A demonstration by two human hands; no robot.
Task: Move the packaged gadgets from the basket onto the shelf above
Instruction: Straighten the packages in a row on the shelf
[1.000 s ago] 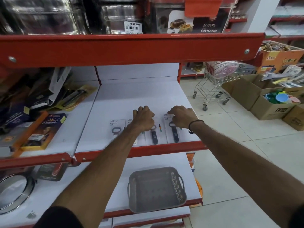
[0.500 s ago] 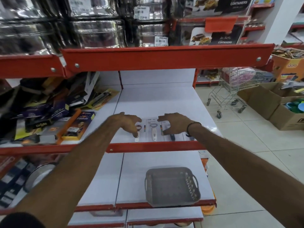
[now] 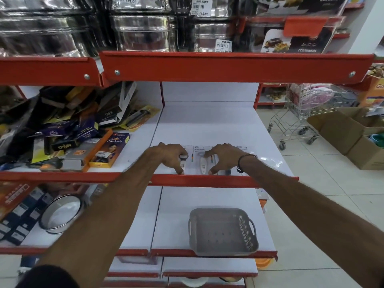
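Observation:
Several packaged gadgets (image 3: 202, 161), white cards with small handled tools, lie flat in a row near the front edge of the white shelf (image 3: 207, 125). My left hand (image 3: 171, 155) rests on the leftmost packs with fingers spread and pressing down. My right hand (image 3: 223, 156), with a black wristband, lies spread on the packs at the right. Both hands touch the cards from above; neither lifts one. The grey plastic basket (image 3: 223, 231) stands on the shelf below, at its front right, with nothing visible inside.
Boxed goods (image 3: 83, 138) are piled on the shelf section to the left. Steel containers (image 3: 143, 32) fill the red-edged shelf overhead. A round sieve (image 3: 62, 213) lies lower left. A wire trolley (image 3: 307, 113) and cardboard boxes (image 3: 351, 134) stand on the tiled floor at right.
The view has tilted up and shifted left. Both hands have opened from loose fists to spread fingers and slid towards the shelf's front edge over the packs.

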